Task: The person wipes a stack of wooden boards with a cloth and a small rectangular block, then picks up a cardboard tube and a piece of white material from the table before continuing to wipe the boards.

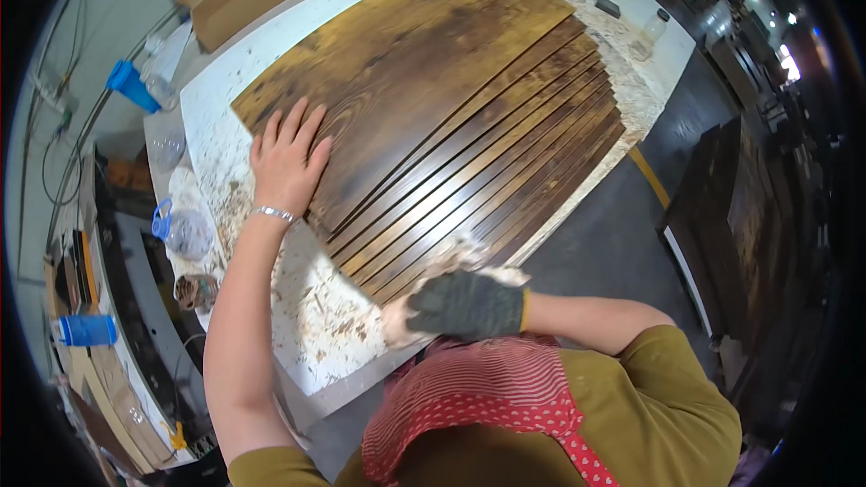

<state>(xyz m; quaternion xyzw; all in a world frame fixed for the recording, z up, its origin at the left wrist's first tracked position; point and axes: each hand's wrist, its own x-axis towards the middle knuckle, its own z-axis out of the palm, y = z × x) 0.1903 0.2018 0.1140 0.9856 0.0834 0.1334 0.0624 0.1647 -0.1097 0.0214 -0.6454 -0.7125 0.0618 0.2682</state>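
While hands (287,162) press panel (451,99), jars (185,233) beside

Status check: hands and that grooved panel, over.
Left hand bare, flat on stained grooved panel. Right hand gloved, pressing pale rag at panel's near edge. Nothing in the way.

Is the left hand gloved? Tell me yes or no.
No: the left hand lies bare and flat on the dark slatted wood panel, while the right hand wears a dark glove.
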